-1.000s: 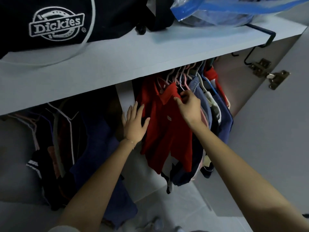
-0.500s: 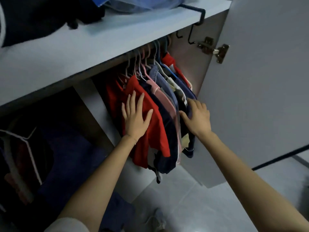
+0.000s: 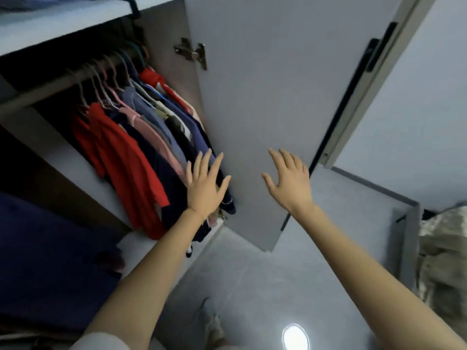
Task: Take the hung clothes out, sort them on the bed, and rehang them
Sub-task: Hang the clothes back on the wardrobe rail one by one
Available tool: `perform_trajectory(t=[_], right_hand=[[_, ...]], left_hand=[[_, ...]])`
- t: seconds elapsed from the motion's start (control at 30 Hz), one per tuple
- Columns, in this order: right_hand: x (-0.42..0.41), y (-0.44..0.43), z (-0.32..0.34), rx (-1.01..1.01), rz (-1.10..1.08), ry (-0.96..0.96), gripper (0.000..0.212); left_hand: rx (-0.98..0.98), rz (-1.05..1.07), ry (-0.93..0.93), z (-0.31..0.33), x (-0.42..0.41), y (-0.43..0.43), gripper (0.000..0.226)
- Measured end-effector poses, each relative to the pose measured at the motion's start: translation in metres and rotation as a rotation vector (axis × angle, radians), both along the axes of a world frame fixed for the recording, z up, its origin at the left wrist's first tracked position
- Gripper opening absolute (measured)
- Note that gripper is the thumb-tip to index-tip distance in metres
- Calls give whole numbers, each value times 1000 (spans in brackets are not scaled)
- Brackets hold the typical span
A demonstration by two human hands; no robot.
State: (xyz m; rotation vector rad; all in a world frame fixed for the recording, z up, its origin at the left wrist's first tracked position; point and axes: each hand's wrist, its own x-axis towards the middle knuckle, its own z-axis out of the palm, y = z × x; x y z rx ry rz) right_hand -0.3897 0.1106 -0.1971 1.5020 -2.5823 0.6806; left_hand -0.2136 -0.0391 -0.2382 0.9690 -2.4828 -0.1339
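**Both hands loose, clothes on the rail**

The clothes [image 3: 151,147] hang inside the wardrobe, packed close on hangers [image 3: 101,84] along the rail [image 3: 48,90] under the shelf [image 3: 63,24]. The row runs along the rail from the red shirt [image 3: 126,162] at its left end to another red piece by the hinge [image 3: 192,53]. Each garment's long axis runs from its hook on the rail down to its hem; in my tilted view they slant down and to the right. They are turned side-on, so I see mostly sleeves and shoulder edges.

My left hand [image 3: 203,188] is flat, fingers straight and spread, holding nothing. It lies in front of the dark garments at the right end of the row; I cannot tell if it touches them. My right hand [image 3: 288,180] is spread as well, gripping nothing, in front of the open door [image 3: 265,97], well apart from the clothes. Whether it rests on the door I cannot tell.

A round glare [image 3: 295,337] shows on the floor [image 3: 252,279].
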Motion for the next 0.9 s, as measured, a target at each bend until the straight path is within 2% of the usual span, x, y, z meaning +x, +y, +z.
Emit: perform_trajectory(t=[0.33, 0.9], right_hand=[[-96, 195, -38, 131, -303, -49, 62], [-248, 388, -60, 164, -910, -181, 66]], left_hand=[[122, -359, -70, -42, -148, 167, 62], [172, -872, -225, -64, -422, 308, 70]])
